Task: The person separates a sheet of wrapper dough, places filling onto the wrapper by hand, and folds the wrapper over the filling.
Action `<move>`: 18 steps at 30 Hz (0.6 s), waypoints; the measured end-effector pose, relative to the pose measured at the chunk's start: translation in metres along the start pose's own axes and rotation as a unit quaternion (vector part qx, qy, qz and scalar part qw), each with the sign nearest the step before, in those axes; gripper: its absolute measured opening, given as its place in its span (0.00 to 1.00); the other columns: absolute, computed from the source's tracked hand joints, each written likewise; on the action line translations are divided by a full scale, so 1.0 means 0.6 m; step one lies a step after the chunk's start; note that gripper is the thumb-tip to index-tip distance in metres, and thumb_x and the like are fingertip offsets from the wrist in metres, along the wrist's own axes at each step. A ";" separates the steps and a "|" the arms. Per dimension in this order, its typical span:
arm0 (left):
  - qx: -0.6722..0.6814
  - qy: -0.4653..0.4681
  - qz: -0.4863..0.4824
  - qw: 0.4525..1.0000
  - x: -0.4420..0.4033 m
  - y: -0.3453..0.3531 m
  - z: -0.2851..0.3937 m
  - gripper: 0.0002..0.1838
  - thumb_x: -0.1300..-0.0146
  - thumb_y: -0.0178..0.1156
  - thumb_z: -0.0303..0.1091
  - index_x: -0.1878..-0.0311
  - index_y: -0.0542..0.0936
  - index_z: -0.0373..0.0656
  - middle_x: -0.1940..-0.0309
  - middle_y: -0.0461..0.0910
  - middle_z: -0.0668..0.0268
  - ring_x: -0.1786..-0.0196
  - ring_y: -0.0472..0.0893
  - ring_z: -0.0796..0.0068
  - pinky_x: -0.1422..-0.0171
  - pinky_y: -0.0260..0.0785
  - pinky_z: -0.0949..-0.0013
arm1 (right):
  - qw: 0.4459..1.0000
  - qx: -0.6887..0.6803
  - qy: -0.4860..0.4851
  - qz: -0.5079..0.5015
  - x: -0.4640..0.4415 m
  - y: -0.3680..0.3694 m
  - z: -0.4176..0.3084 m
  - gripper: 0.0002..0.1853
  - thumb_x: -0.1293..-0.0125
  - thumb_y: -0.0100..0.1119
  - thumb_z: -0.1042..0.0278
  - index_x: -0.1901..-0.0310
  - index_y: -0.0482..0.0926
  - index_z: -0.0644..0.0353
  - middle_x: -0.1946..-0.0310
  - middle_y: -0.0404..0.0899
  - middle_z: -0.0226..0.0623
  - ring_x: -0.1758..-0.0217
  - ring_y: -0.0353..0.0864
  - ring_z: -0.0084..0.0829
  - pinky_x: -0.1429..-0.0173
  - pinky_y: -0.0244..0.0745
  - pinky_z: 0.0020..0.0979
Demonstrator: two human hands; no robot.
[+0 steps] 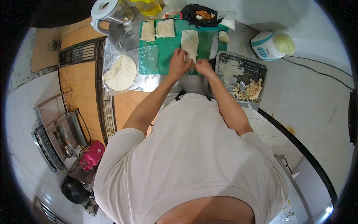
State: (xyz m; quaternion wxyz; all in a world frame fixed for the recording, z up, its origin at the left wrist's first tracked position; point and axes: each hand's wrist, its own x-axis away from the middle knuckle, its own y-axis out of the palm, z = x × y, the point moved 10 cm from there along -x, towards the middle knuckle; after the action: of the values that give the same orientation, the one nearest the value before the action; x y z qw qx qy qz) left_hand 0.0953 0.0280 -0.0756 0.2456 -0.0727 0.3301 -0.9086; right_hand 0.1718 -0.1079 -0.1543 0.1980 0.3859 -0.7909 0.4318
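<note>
A strip of pale dough (190, 40) lies on the green cutting board (169, 66), and both hands are at its near end. My left hand (179, 62) has its fingers curled at the left edge of the dough. On the right, my right hand (204, 68) is closed at the near corner, pinching what looks like the dough's edge. Two folded dough pieces (165, 28) rest at the back left of the board. A clear plastic sheet (148, 59) lies left of my left hand. Beside the dough, to the right, is a knife (213, 46).
Stacked round dough sheets (121, 72) are at the left. A metal tray (229, 71) with chopped filling (254, 90) and a spoon (242, 87) stands at the right. Farther back are a glass jug (118, 14), a black bag (192, 14) and a white scale (263, 45) holding a cabbage (284, 43).
</note>
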 end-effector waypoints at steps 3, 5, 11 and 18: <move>0.029 -0.021 0.038 0.999 0.013 -0.013 -0.015 0.18 0.45 0.67 0.32 0.52 0.77 0.37 0.53 0.75 0.48 0.50 0.78 0.45 0.45 0.73 0.53 | 0.999 -0.029 -0.011 0.020 0.025 -0.007 -0.004 0.19 0.43 0.57 0.63 0.53 0.86 0.60 0.58 0.86 0.54 0.50 0.85 0.52 0.45 0.78 0.44; 0.053 -0.074 0.030 0.995 0.027 -0.024 -0.031 0.18 0.45 0.64 0.30 0.51 0.78 0.36 0.55 0.78 0.47 0.52 0.80 0.45 0.46 0.74 0.53 | 0.998 -0.040 -0.015 0.055 0.041 -0.019 -0.012 0.19 0.42 0.58 0.63 0.51 0.86 0.60 0.57 0.86 0.52 0.49 0.86 0.49 0.44 0.78 0.41; 0.017 -0.133 -0.012 0.991 0.043 -0.013 -0.083 0.16 0.46 0.60 0.29 0.54 0.83 0.33 0.58 0.83 0.42 0.56 0.84 0.43 0.49 0.77 0.52 | 0.988 -0.088 -0.035 0.118 0.049 -0.023 -0.010 0.20 0.42 0.59 0.63 0.49 0.85 0.61 0.55 0.87 0.48 0.48 0.86 0.47 0.43 0.78 0.39; -0.034 -0.101 -0.104 0.989 0.036 0.000 -0.059 0.17 0.43 0.62 0.31 0.51 0.84 0.37 0.56 0.84 0.46 0.50 0.83 0.46 0.43 0.75 0.52 | 0.997 -0.010 -0.031 0.069 0.051 -0.023 -0.046 0.17 0.42 0.59 0.64 0.54 0.87 0.62 0.58 0.87 0.50 0.52 0.86 0.49 0.45 0.79 0.41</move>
State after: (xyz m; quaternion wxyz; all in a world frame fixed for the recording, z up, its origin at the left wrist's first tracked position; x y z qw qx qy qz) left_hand 0.0661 0.0370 -0.1035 0.1791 -0.2062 0.3248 -0.9055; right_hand 0.1629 -0.1031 -0.1119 0.1467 0.3414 -0.8260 0.4239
